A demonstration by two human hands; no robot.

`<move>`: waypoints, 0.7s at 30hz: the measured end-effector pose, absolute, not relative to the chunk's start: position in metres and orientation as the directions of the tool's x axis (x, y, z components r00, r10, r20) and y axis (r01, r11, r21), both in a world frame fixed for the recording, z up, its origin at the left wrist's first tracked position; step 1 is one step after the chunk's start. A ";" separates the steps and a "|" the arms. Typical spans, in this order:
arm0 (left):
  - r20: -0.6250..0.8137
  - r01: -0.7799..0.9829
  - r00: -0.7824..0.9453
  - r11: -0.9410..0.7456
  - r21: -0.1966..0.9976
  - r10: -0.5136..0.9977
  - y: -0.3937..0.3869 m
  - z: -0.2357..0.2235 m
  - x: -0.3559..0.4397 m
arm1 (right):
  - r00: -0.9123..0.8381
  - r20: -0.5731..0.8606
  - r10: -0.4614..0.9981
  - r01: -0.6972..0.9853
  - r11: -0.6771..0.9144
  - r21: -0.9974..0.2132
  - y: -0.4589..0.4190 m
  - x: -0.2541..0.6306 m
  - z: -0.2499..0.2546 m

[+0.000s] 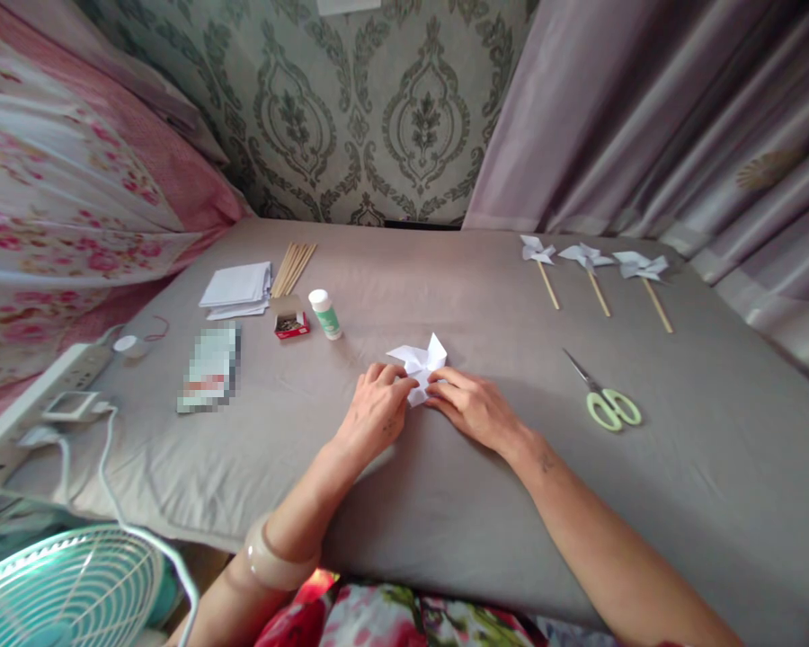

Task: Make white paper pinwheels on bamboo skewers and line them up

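A white folded paper pinwheel head [420, 363] lies on the grey cloth surface [445, 503] in front of me. My left hand [376, 409] rests on the cloth with its fingertips pinching the paper's near left edge. My right hand [472, 406] presses on the paper's near right side with fingers curled together. Both hands touch the same piece; its far points stick up free.
Three finished paper pinwheels on sticks [590, 270] lie at the far right. Green-handled scissors [607, 403] lie right of my hands. A glue stick [325, 314], a small red box [289, 320], wooden sticks [293, 266] and stacked white paper [238, 288] lie at left. A fan [67, 593] stands below left.
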State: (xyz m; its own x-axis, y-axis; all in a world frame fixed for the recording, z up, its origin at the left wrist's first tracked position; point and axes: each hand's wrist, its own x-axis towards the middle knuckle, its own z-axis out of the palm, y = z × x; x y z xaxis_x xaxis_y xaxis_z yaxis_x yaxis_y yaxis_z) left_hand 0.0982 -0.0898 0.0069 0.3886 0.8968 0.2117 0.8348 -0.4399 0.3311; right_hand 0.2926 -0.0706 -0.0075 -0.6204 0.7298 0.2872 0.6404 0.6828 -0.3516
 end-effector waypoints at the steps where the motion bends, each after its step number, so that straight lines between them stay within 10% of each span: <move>1: 0.216 0.836 0.390 -0.443 0.325 0.895 -0.090 0.006 0.098 | -0.633 0.299 0.714 0.641 0.701 -0.314 -0.071 0.292 -0.008; 21: 0.113 0.849 0.432 -0.445 0.285 0.895 -0.075 0.014 0.103 | -0.658 0.302 0.690 0.628 0.724 -0.286 -0.075 0.287 -0.005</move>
